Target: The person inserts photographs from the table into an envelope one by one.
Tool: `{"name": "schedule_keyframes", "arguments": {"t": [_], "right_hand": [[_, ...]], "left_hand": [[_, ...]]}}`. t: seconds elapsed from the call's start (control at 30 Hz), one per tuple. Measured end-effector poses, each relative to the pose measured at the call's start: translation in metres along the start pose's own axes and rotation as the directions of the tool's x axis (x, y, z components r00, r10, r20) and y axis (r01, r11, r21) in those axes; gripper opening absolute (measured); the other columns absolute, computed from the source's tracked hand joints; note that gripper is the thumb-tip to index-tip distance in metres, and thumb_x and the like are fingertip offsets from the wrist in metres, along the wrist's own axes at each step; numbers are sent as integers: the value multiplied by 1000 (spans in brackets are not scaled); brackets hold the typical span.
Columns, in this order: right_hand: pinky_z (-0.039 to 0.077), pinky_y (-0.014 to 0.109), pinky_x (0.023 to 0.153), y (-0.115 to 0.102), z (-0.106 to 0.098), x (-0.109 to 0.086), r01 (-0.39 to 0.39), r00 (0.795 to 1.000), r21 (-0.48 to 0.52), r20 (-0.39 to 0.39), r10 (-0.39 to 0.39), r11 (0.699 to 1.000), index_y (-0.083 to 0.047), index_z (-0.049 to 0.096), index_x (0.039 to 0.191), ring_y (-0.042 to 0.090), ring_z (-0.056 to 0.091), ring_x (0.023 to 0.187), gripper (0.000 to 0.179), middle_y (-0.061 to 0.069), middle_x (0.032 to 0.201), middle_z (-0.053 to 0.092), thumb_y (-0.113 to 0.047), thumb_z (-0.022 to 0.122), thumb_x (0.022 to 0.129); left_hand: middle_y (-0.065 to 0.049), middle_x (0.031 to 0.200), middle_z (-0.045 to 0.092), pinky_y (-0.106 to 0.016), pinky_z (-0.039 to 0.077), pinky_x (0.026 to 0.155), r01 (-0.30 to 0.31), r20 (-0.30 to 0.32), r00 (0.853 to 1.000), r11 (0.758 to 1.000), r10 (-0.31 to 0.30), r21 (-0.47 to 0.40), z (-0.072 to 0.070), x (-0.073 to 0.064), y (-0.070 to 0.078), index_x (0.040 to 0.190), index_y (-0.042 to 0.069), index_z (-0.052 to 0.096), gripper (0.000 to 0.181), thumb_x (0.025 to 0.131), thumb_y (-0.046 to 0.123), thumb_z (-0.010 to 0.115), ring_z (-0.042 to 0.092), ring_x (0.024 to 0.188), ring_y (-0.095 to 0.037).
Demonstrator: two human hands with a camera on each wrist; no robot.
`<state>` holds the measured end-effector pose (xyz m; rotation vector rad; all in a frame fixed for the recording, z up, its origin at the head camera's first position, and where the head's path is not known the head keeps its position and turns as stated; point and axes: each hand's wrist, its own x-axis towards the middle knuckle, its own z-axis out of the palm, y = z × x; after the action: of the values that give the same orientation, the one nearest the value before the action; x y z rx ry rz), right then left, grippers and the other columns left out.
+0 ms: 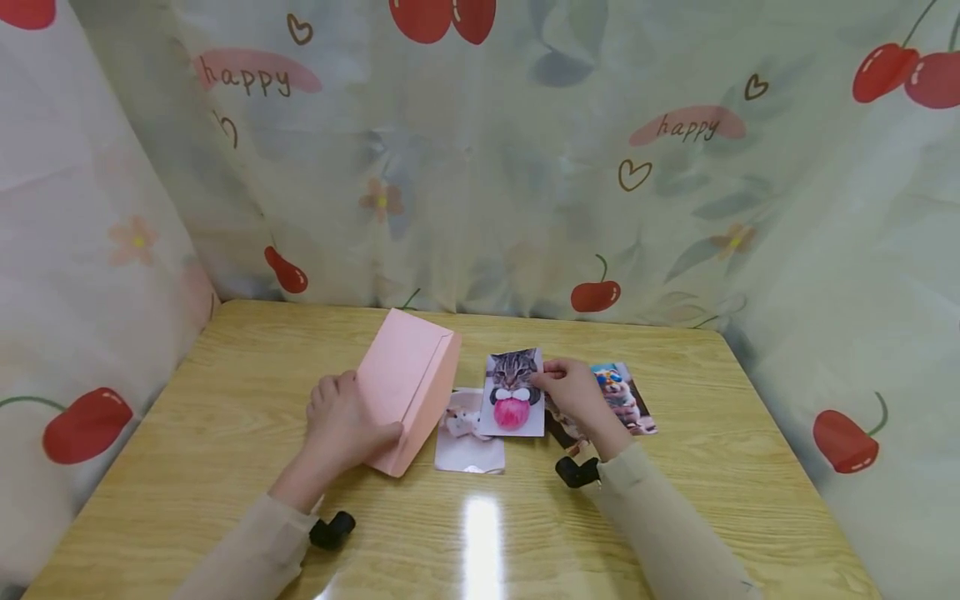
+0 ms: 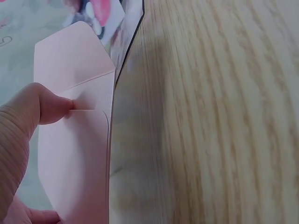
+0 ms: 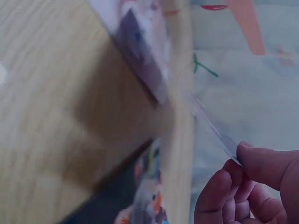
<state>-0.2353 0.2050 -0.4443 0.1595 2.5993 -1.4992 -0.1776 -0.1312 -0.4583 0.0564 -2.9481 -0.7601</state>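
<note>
My left hand [image 1: 341,421] grips a pink envelope [image 1: 401,379] that is tilted up off the table, its flap standing open toward the right. In the left wrist view the thumb presses on the envelope [image 2: 74,163] near the flap's fold. Between thumb and fingers, my right hand [image 1: 577,396] pinches the edge of a photo card [image 1: 513,404] of a cat with a pink ball. That card is held just right of the envelope, over part of a pale card [image 1: 468,446] showing small white animals. The right wrist view shows the pinched card [image 3: 212,123] nearly edge-on.
Right of the right hand lies a card [image 1: 622,400] with an animal in sunglasses. A dark card [image 1: 564,429] lies partly hidden under that hand. The wooden table [image 1: 225,400] ends at a patterned curtain [image 1: 465,167] behind and at both sides.
</note>
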Motion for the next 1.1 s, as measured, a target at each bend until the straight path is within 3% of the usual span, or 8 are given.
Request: {"name": "schedule_keyframes", "arguments": {"t": [0.1, 0.3, 0.6, 0.87, 1.1], "right_hand": [[49, 46, 72, -5, -9, -2, -15, 1000, 43, -9, 16, 999, -6, 64, 108, 35, 59, 83, 27, 9, 88, 61, -28, 65, 93], [51, 40, 76, -13, -20, -1, 10, 999, 225, -41, -1, 974, -3, 57, 110, 35, 58, 91, 32, 9, 95, 58, -32, 59, 96], [52, 33, 69, -27, -19, -7, 38, 997, 334, -75, -14, 942, -2, 55, 108, 27, 58, 79, 32, 8, 89, 59, -31, 60, 96], [53, 37, 73, -29, -9, -7, 72, 996, 354, -77, -47, 932, -1, 55, 107, 24, 59, 77, 29, 8, 88, 60, -27, 60, 96], [50, 30, 56, -29, 0, -9, 127, 987, 285, -134, -91, 950, -3, 57, 100, 27, 60, 67, 26, 9, 79, 58, -27, 63, 94]], "left_hand": [[-30, 122, 37, -55, 31, 90, -13, -17, 1000, 1000, 13, 0, 3, 0, 1, 127, -10, 38, 95, 60, 46, 76, 33, 111, -43], [-29, 123, 36, -54, 29, 89, -34, -61, 998, 999, 34, -8, 7, 1, 4, 129, -7, 38, 94, 58, 42, 76, 32, 111, -43], [-29, 124, 35, -54, 26, 90, -56, -84, 995, 998, 56, -7, 15, 1, 12, 133, -4, 33, 97, 58, 40, 76, 31, 109, -43], [-28, 127, 35, -54, 25, 94, -70, -87, 994, 998, 69, -4, 21, 1, 21, 136, -3, 31, 103, 56, 42, 78, 30, 113, -43], [-29, 127, 35, -54, 25, 94, -71, -76, 995, 997, 72, 7, 23, 1, 25, 136, -4, 32, 103, 58, 44, 78, 30, 113, -42]]}}
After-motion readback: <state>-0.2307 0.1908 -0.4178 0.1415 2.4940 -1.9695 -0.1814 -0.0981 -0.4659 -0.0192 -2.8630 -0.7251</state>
